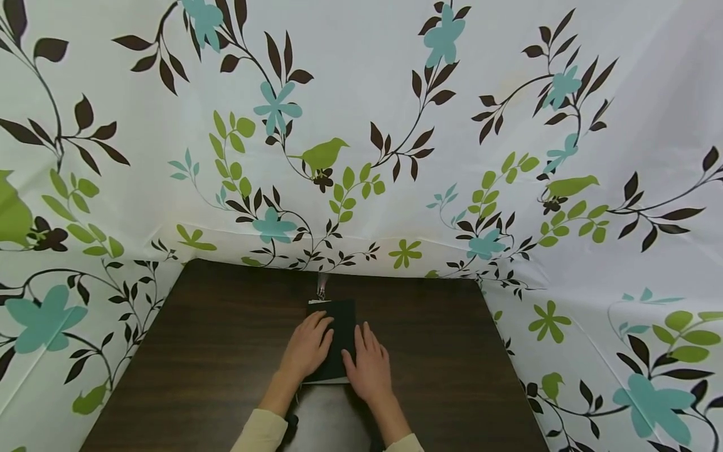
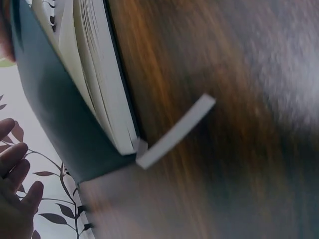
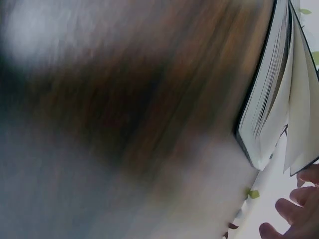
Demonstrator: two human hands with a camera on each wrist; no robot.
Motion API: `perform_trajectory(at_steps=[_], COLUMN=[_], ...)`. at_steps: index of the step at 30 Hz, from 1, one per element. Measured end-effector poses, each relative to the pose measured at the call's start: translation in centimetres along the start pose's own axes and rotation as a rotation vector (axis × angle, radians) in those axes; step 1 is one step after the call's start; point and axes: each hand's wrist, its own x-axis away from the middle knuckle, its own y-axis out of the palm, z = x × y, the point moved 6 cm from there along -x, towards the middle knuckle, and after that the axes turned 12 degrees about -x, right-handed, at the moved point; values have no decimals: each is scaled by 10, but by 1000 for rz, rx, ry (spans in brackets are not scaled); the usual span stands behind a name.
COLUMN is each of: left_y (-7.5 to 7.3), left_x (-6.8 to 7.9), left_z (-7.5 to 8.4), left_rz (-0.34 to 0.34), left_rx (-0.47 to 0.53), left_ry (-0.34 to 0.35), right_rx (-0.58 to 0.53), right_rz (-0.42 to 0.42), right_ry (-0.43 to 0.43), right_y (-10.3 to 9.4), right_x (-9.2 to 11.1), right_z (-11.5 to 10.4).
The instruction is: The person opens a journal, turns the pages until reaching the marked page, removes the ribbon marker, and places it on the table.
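Note:
A dark green hardcover notebook (image 1: 342, 333) lies in front of me. My left hand (image 1: 307, 347) is over the left part of its cover, fingers extended toward the far side. My right hand (image 1: 369, 367) is at the notebook's right edge, fingers straight, the thumb by the near corner. In the right wrist view the cover stands lifted off the cream pages (image 3: 271, 109), and a fingertip (image 3: 309, 175) touches its corner. From the left wrist view a pale ribbon bookmark (image 2: 177, 132) sticks out of the notebook (image 2: 60, 104) at a lower corner.
The notebook is on a dark wood-grain table (image 1: 226, 326). A patterned white curtain (image 1: 361, 50) with leaves, birds and blue flowers surrounds the table at the back and sides. A bright glare (image 1: 327, 414) shows on the tabletop between my forearms.

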Motion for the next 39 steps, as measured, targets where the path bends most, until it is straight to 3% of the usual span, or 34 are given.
perform_trajectory(at_steps=[3,12,19,22,25,27,29,35,39], left_y=[1,0,-10,-14,-17,-19,-21,-24,-24], left_x=[1,6,11,15,18,20,22,25,26], left_z=[2,11,16,14,8,2,-4,-14,-15], left_rz=[-25,-166,-153,-110,-74,-62,-55,-70,-88], left_rx=[32,188,308,341,365,380,395,409,407], left_ry=[-13,-48,-140,-158,-173,-186,-198,-222,-230], right_rx=[-110,-596,-840,-778,-592,-488,-452,-568,-627], right_rz=[7,67,31,39,91,132,155,167,137], right_ry=[17,40,41,10,-29,-14,42,267,295], right_y=[0,-14,-21,-17,-12,-9,-7,-2,0], right_x=[1,-2,-9,-10,-8,-6,-4,-2,-2], right_z=[-6,-29,-44,-44,-40,-34,-26,-3,0])
